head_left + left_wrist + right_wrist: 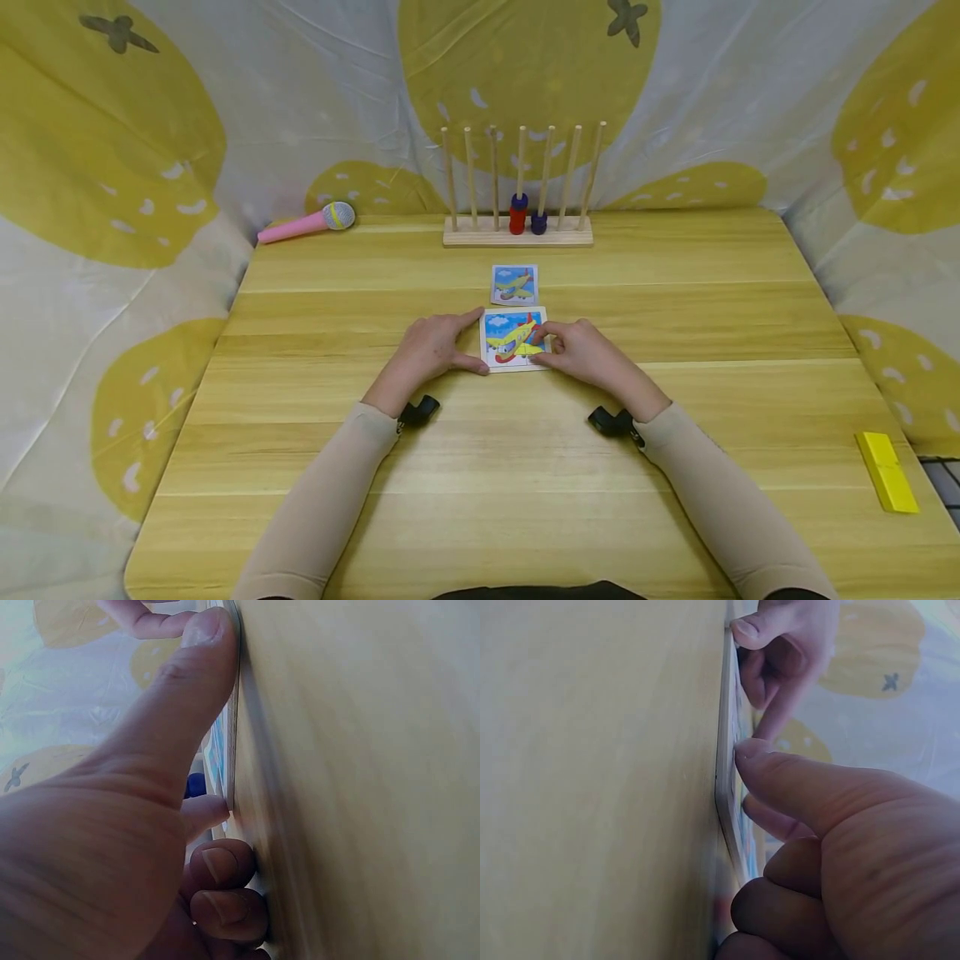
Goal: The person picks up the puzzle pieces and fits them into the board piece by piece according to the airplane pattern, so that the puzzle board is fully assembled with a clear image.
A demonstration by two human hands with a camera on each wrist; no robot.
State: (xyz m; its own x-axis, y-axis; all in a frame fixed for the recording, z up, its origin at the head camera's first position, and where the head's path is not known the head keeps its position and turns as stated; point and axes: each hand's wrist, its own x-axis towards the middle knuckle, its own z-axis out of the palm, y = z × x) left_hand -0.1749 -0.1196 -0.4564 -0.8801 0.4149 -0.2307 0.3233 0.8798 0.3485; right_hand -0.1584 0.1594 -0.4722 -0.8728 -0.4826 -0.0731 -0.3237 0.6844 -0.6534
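A wooden jigsaw puzzle board [495, 322] with a yellow airplane picture lies flat on the table in the head view. My left hand [431, 350] holds its left side, index finger by the far corner and thumb on the near one. In the left wrist view that thumb [210, 645] lies along the board's edge, with other fingers curled below. My right hand [581, 354] reaches over the right side, thumb and index finger pinching at a puzzle piece [531, 350] within the picture. The fingers partly hide that piece. Behind the board lies a matching airplane picture card [514, 285].
A wooden peg rack [517, 237] stands at the back, with red and dark blue beads on two of its pegs. To its left lies a pink toy microphone [307, 222]. Yellow blocks [887, 472] lie near the right table edge. Patterned cloth surrounds the table.
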